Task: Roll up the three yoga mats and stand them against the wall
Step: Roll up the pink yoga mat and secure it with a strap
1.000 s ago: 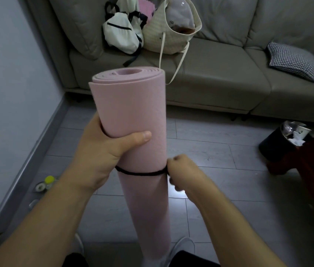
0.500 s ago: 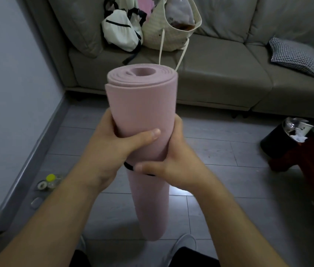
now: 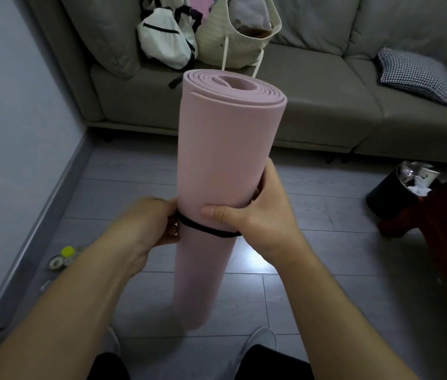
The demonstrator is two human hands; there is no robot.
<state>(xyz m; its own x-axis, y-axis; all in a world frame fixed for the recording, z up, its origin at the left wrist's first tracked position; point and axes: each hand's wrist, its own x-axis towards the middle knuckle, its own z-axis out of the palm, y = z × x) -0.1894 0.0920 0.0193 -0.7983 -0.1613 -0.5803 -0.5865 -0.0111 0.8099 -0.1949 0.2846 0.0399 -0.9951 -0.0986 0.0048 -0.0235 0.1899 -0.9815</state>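
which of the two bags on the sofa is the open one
The woven cream tote bag, right of the two: its mouth gapes, showing things inside. The white bag with black straps beside it looks closed.

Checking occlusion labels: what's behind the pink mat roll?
Behind the pink mat: grey sofa front edge and tote bag straps above, floor tiles lower down. The mat hides the sofa base and right hand fingers.

Pink rolled mat upright — both hands gripping, black band around.
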